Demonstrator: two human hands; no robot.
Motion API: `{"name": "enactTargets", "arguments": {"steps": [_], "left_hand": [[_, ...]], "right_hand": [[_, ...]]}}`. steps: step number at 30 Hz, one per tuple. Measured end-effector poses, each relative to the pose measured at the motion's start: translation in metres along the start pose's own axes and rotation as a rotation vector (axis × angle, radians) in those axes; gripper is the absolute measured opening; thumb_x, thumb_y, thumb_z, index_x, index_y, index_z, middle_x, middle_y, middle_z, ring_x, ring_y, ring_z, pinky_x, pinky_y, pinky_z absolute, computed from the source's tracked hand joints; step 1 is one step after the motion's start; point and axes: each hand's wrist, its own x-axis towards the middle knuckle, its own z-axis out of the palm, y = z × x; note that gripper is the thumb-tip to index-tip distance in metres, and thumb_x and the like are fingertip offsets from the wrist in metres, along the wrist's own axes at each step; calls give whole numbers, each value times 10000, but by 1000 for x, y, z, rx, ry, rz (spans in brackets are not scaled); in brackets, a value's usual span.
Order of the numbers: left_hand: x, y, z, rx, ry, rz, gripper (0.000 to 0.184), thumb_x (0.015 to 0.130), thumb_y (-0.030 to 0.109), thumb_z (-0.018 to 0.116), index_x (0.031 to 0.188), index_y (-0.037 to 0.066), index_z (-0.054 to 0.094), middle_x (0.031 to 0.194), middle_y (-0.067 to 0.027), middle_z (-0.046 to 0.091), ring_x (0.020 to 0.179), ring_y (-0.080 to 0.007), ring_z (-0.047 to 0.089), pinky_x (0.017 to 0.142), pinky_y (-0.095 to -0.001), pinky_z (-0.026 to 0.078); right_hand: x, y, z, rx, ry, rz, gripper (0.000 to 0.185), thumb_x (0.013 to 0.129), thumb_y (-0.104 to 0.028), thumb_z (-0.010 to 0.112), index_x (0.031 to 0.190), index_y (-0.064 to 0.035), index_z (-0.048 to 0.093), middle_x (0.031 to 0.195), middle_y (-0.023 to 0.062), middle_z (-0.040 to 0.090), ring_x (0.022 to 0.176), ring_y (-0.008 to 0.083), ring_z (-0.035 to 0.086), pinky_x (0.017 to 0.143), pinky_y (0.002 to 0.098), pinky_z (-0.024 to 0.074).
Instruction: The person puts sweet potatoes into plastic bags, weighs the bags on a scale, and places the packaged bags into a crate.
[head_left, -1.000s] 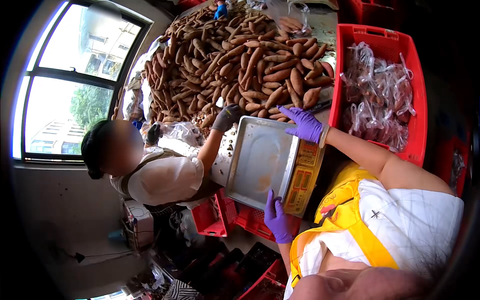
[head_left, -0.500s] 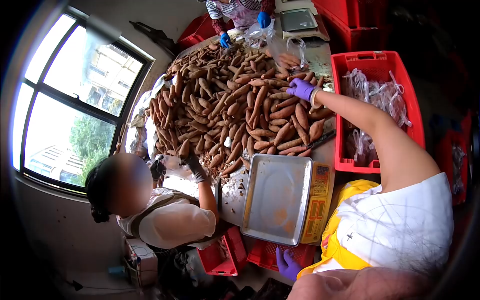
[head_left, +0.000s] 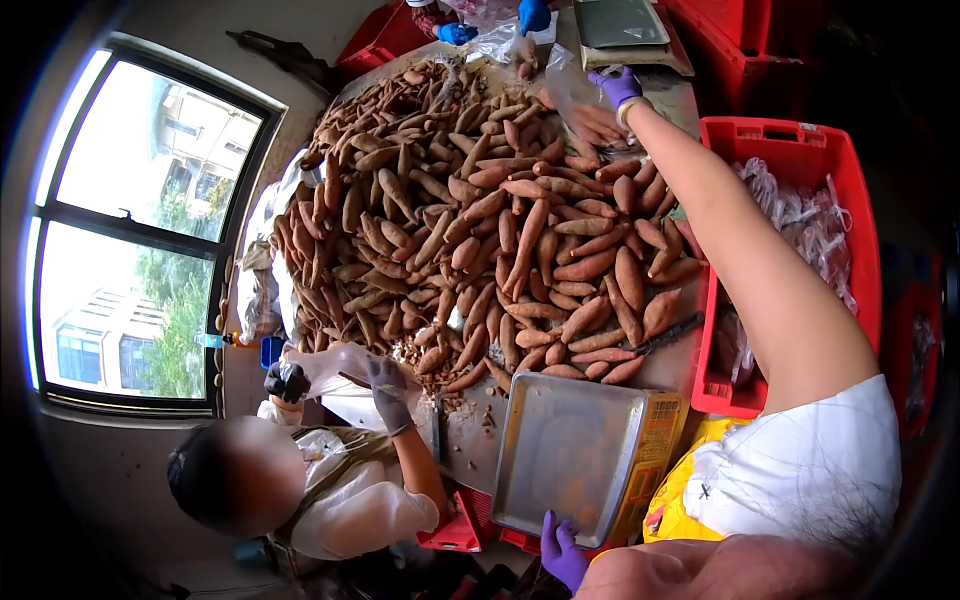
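Note:
My right hand (head_left: 617,86), in a purple glove, reaches across the table with its fingers closed on the top of a clear plastic bag (head_left: 594,118) of sweet potatoes. The bag lies at the far edge of a big heap of sweet potatoes (head_left: 430,220). My left hand (head_left: 563,552), also purple-gloved, is near the bottom edge of a metal tray (head_left: 570,450), fingers apart and holding nothing. This bare tray rests on a yellow scale (head_left: 655,440).
A red crate (head_left: 868,250) with bagged goods stands at the right, under my right arm. A co-worker (head_left: 350,490) at the lower left holds a plastic bag (head_left: 335,370). Blue-gloved hands (head_left: 458,34) of another person and a second scale (head_left: 620,24) are at the top.
My right hand has moved from the tray over the heap to the plastic bag and closed on it. My left hand has come off the tray's side and dropped lower. The view has shifted.

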Motion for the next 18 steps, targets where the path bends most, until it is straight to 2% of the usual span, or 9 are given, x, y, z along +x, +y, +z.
{"name": "enactTargets", "arguments": {"steps": [4,5,7,10,12,14,15,16,18], "left_hand": [[-2,38,23,-11,74,-5,349,944,-15,477,1283,-6,562,1045,-132,642,863,-159,610,771,-287,517],[-8,53,30,17,87,-54,354,938,-28,468,1276,-6,569,1080,-136,640,892,-166,618,780,-291,521],[-12,38,25,-21,68,-32,352,938,-21,474,1277,-7,567,1089,-137,643,904,-170,622,781,-293,522],[-17,24,21,-83,50,12,344,943,4,494,1279,-10,562,1105,-133,648,924,-173,628,783,-293,522],[-22,35,22,-13,64,-41,334,944,7,495,1269,-8,573,1119,-134,645,920,-167,628,783,-290,522],[-25,43,22,-55,66,-1,333,942,9,495,1264,-5,579,1110,-132,647,912,-164,629,780,-286,521],[-29,46,19,-88,65,37,332,940,11,494,1259,-2,586,1102,-131,649,904,-162,630,778,-283,519],[-32,46,15,-94,76,31,332,940,11,494,1259,-2,586,1102,-131,649,904,-162,630,778,-283,519],[-34,37,1,-91,39,119,336,937,12,494,1257,11,595,1079,-124,654,888,-157,629,772,-278,517]], "right_hand": [[-1,-27,9,30,-466,-4,443,822,-429,682,979,-15,688,953,162,704,845,290,677,753,362,526],[-8,-40,6,414,-678,217,335,856,-368,659,900,-37,682,813,119,678,719,250,648,677,330,520],[-38,-90,-11,902,-728,611,202,929,-186,580,974,-9,667,507,-49,473,468,113,450,540,250,478],[-42,-139,-39,939,-845,654,193,951,-108,514,940,29,649,503,-53,417,468,120,441,579,276,505],[-47,-159,-67,1059,-953,698,181,928,-129,528,825,-13,623,544,0,510,526,163,536,525,268,485],[-67,-186,-102,1381,-1166,652,192,933,-59,491,1027,68,599,513,-51,396,601,129,501,645,308,513],[-54,-179,-97,1521,-1584,437,206,936,-76,508,1091,43,573,659,-8,528,739,127,556,748,330,521],[-76,-206,-118,1518,-1599,444,206,936,-76,508,1091,43,573,659,-8,528,739,127,556,748,330,521],[-135,-300,-194,1614,-2069,948,183,967,-136,457,884,-37,587,758,-5,543,694,99,522,797,295,458]]}}
